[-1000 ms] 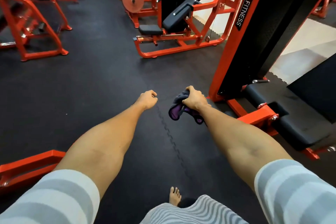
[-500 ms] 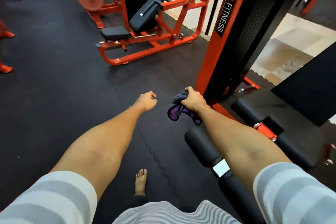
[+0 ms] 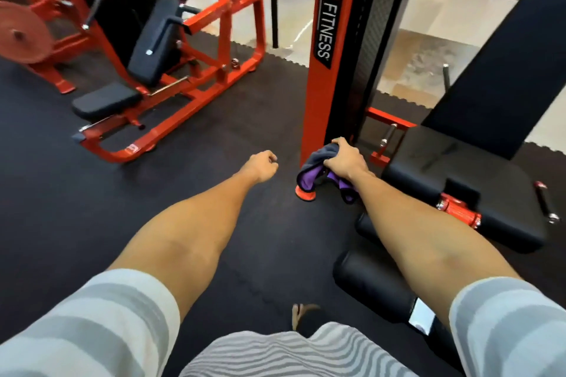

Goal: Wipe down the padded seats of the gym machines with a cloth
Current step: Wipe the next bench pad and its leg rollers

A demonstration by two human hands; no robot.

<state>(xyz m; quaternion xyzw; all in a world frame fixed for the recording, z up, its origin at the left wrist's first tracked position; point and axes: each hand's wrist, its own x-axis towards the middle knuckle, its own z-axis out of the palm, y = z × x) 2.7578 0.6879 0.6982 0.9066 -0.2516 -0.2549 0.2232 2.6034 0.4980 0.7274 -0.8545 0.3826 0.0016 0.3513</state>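
Black rubber matting lies beneath the right hand gripping crumpled purple cloth.

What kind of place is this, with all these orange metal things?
Most likely a gym: an orange steel exercise machine with black padded seat, a round orange weight plate, and a tall orange post marked FITNESS.

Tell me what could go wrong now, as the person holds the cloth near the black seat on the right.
1. The cloth is bunched in the right hand; wiped like this, it may miss parts of the black seat.
2. The foot is close to the roller pad; a step could stub it.
3. A hanging cloth end might snag on the metal pin.
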